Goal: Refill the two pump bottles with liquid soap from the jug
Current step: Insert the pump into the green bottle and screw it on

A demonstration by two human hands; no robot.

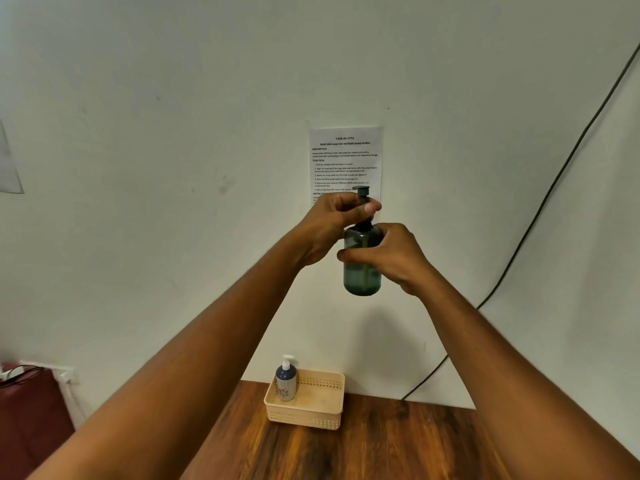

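A dark green pump bottle (362,275) is held up in the air in front of the wall, upright. My right hand (391,258) grips its body from the right. My left hand (332,226) pinches the dark pump head (362,192) at the neck above the bottle. A second pump bottle (286,381), blue with a white pump, stands upright in the left corner of a beige basket (311,415) on the wooden table (381,448). The jug is not in view.
A printed task sheet (346,157) is taped to the white wall behind the bottle. A black cable (540,209) runs down the wall at the right to the table's back edge. A dark red object (31,420) sits at the lower left.
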